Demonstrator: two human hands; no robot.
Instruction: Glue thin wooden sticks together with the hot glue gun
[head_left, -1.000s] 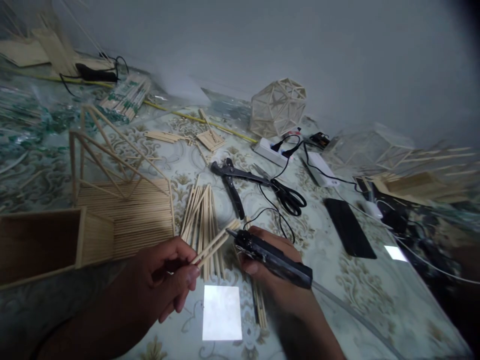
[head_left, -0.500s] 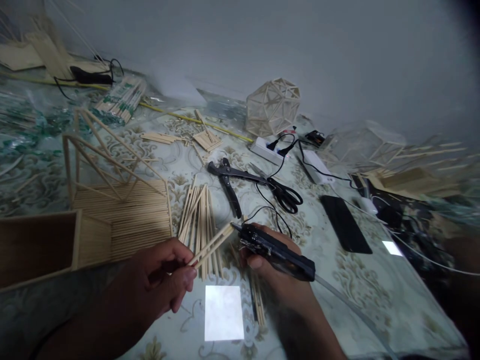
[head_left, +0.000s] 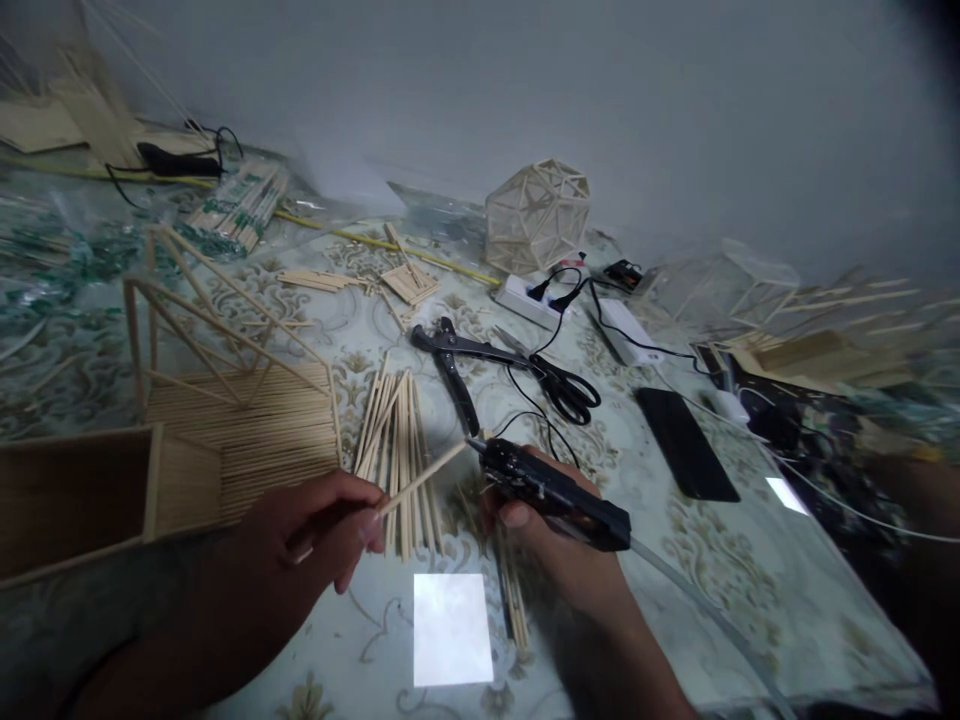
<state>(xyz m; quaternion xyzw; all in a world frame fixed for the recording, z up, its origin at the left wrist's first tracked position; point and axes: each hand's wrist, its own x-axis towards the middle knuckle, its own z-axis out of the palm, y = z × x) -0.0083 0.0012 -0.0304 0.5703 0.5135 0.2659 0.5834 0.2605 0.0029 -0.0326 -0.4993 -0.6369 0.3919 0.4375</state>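
Note:
My left hand (head_left: 315,535) pinches thin wooden sticks (head_left: 420,478) that slant up to the right, their far end close to the tip of a black glue gun (head_left: 551,493). My right hand (head_left: 559,555) grips that gun, whose nozzle points left toward the stick end. Under the sticks lies a loose pile of wooden sticks (head_left: 394,450) on the patterned tabletop. A clear glue rod trails from the back of the gun toward the lower right.
A stick-built frame on a stick mat (head_left: 232,400) and a wooden box (head_left: 82,495) stand at left. Black pliers (head_left: 450,360), scissors (head_left: 562,390), a power strip (head_left: 529,298), a stick sphere (head_left: 536,215) and a dark phone (head_left: 686,443) lie beyond the hands. Cables and stick frames crowd the right.
The view drifted slightly right. My left hand turned the sticks so they look like one thin line, and the glue gun tip rose a little with them.

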